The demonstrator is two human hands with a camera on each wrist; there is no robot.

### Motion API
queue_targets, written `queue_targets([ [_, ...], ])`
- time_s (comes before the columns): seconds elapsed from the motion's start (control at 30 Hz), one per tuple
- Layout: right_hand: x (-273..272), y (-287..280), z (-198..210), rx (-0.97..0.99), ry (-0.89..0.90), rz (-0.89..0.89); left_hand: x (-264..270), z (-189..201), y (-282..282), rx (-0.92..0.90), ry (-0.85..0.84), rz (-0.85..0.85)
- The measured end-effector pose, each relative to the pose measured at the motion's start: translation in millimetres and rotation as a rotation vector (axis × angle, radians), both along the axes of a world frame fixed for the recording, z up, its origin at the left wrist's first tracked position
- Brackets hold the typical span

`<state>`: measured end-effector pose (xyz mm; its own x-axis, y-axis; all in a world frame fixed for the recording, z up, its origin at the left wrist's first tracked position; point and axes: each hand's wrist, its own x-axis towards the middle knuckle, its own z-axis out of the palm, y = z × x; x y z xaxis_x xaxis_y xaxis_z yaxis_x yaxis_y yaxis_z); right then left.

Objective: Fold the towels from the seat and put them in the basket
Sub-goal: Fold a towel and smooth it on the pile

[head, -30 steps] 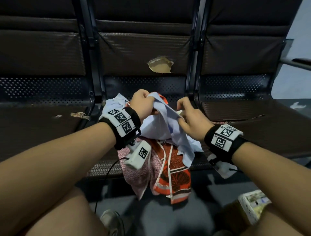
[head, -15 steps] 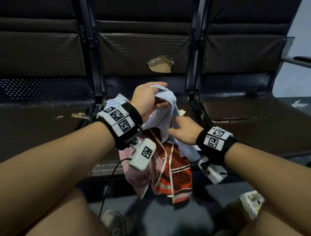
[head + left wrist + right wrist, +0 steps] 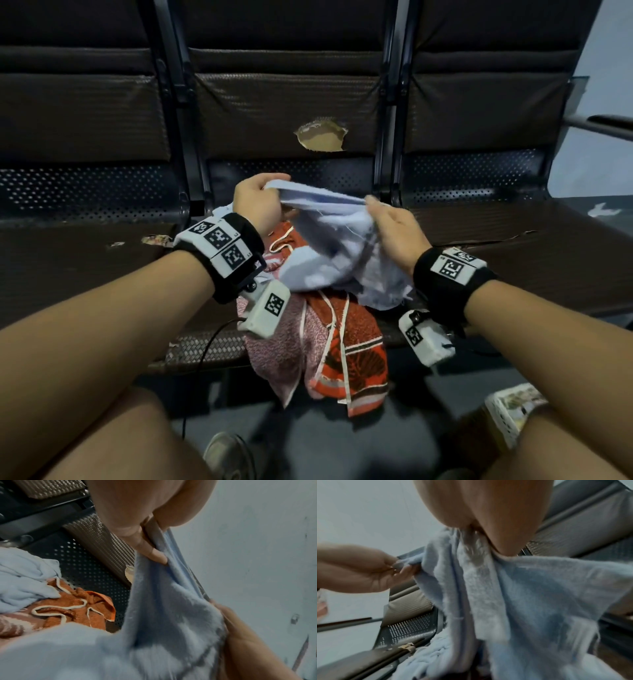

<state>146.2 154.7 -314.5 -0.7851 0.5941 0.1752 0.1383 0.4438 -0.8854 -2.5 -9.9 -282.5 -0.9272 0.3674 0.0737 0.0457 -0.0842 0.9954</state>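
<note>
together left hand (image 3: 260, 202) and right hand (image 3: 394, 226) pinch the fluffy pale-blue towel (image 3: 339, 246) edge

We extend both forearms forward and slightly inward, wrists raised to about the same height. Our left hand (image 3: 260, 202) is turned knuckles-up with the fingers curled under; the left thumb and fingers (image 3: 154, 553) pinch the edge of the light blue towel (image 3: 339, 246). Our right hand (image 3: 394, 229) is held palm-inward, just beside the left and a little lower, its fingers curled and closed on the same edge of the towel. The stretch of edge between the two hands is short and taut. Each wrist carries a black band with printed markers and a small white camera unit hanging below it.
</note>
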Motion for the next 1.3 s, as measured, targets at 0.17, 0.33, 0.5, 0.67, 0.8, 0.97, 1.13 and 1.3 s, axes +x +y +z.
queue_targets([
  [0.17,15.9,9.4,-8.6,0.598,-0.284,0.293,-15.6,-4.7,-7.8,-0.019,-0.030,0.070],
  [0.33,27.7,27.2,-19.7,0.693,-0.437,0.273,-25.4,-11.1,-18.2,-0.027,-0.026,0.102],
  [0.5,34.1,36.7,-25.4,0.641,-0.479,0.173,-32.2,-25.5,-25.1,-0.147,0.001,0.073],
  [0.67,34.5,44.2,-20.5,0.640,-0.432,-0.047,-41.2,-40.0,-33.0,-0.375,0.094,-0.001],
  [0.8,36.8,48.8,-18.7,0.659,-0.432,0.014,-41.5,-41.9,-35.0,-0.393,0.078,0.033],
  [0.97,41.6,48.6,-18.6,0.759,-0.526,0.085,-45.8,-35.1,-39.6,-0.582,0.326,0.178],
  [1.13,42.8,48.1,-13.9,0.667,-0.294,-0.035,-44.0,-38.2,-37.7,-0.401,0.196,0.062],
  [1.3,42.5,47.7,-2.9,0.347,-0.137,-0.159,-46.7,-31.5,-35.4,-0.278,0.131,0.043],
])
